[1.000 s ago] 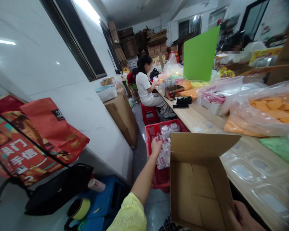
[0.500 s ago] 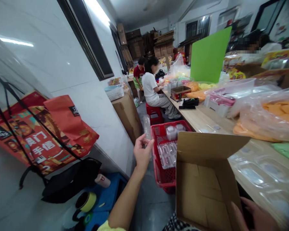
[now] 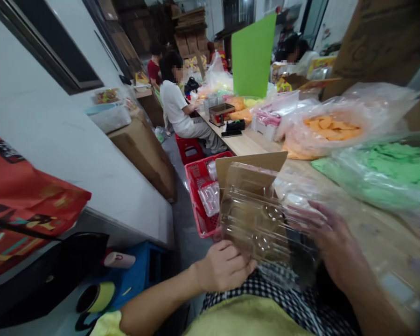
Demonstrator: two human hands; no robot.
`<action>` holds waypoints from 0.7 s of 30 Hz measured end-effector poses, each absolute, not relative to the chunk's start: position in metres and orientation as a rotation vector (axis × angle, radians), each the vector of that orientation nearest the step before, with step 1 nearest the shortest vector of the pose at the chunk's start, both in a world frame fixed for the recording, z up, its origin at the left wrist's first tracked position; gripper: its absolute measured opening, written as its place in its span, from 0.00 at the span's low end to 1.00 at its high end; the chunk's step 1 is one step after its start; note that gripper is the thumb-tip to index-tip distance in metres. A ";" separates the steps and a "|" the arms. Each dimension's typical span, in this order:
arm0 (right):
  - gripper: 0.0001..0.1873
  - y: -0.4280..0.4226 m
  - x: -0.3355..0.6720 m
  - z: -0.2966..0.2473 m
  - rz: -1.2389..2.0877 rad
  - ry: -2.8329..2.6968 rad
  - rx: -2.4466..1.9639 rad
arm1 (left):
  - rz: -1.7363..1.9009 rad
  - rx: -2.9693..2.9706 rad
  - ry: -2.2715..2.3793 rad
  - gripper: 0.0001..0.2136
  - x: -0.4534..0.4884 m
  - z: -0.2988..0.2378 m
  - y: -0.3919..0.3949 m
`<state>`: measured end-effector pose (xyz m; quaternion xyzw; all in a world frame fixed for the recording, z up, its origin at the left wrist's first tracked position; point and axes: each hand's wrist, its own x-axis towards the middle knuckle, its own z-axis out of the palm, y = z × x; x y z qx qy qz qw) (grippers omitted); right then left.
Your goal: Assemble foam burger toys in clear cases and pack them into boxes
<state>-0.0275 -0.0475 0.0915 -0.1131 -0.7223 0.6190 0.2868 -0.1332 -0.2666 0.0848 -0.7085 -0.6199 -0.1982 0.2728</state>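
Observation:
My left hand (image 3: 227, 266) is closed on the lower left edge of a see-through plastic tray (image 3: 254, 224) with moulded hollows, held up over my lap. My right hand (image 3: 331, 238) has its fingers bent round the right side of some see-through plastic trays (image 3: 301, 205). How many pieces it holds, I cannot tell. Behind the plastic stands an open cardboard box (image 3: 257, 163), mostly seen through it. Left of the box, a red basket (image 3: 193, 198) on the floor has plastic packs (image 3: 209, 198) in it.
On the table (image 3: 245, 144) are bags of orange pieces (image 3: 332, 128) and green pieces (image 3: 399, 163), a black tape dispenser (image 3: 235, 125) and a green board (image 3: 254, 56). A blue stool (image 3: 140, 275) bears a yellow mug (image 3: 101, 296). A person (image 3: 177, 98) sits farther along.
The view has swung right and down. My left hand has come from beside the basket to the tray over my lap. My right hand has left the cardboard box and now grips plastic trays.

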 end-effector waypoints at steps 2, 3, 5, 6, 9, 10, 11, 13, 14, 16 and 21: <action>0.28 -0.050 -0.035 0.089 1.819 -1.852 -0.330 | -0.519 -1.899 -1.792 0.05 -0.129 0.071 -0.258; 0.28 -0.051 -0.039 0.087 1.886 -1.805 -0.364 | -0.509 -1.904 -1.845 0.06 -0.128 0.069 -0.256; 0.22 -0.051 -0.048 0.082 1.948 -1.717 -0.424 | -0.512 -1.941 -1.861 0.08 -0.126 0.071 -0.258; 0.21 -0.050 -0.052 0.079 1.963 -1.694 -0.431 | -0.554 -1.928 -1.823 0.09 -0.126 0.074 -0.262; 0.23 -0.044 -0.061 0.074 1.994 -1.670 -0.393 | -0.945 -1.509 -1.833 0.21 -0.134 0.086 -0.273; 0.24 -0.043 -0.064 0.073 2.008 -1.669 -0.381 | -1.159 -1.285 -1.909 0.26 -0.139 0.087 -0.275; 0.24 -0.042 -0.067 0.072 2.021 -1.670 -0.371 | -1.406 -1.083 -2.001 0.30 -0.144 0.087 -0.275; 0.25 -0.042 -0.074 0.070 2.034 -1.693 -0.347 | -1.968 -0.827 -2.167 0.31 -0.154 0.083 -0.271; 0.26 -0.043 -0.077 0.069 2.015 -1.723 -0.326 | -2.238 -0.753 -2.199 0.28 -0.158 0.079 -0.268; 0.32 -0.044 -0.081 0.066 1.822 -1.799 -0.299 | -2.610 -0.591 -2.176 0.22 -0.163 0.070 -0.262; 0.32 -0.043 -0.069 0.058 0.699 -2.063 -0.198 | -2.684 -0.299 -1.974 0.18 -0.164 0.054 -0.260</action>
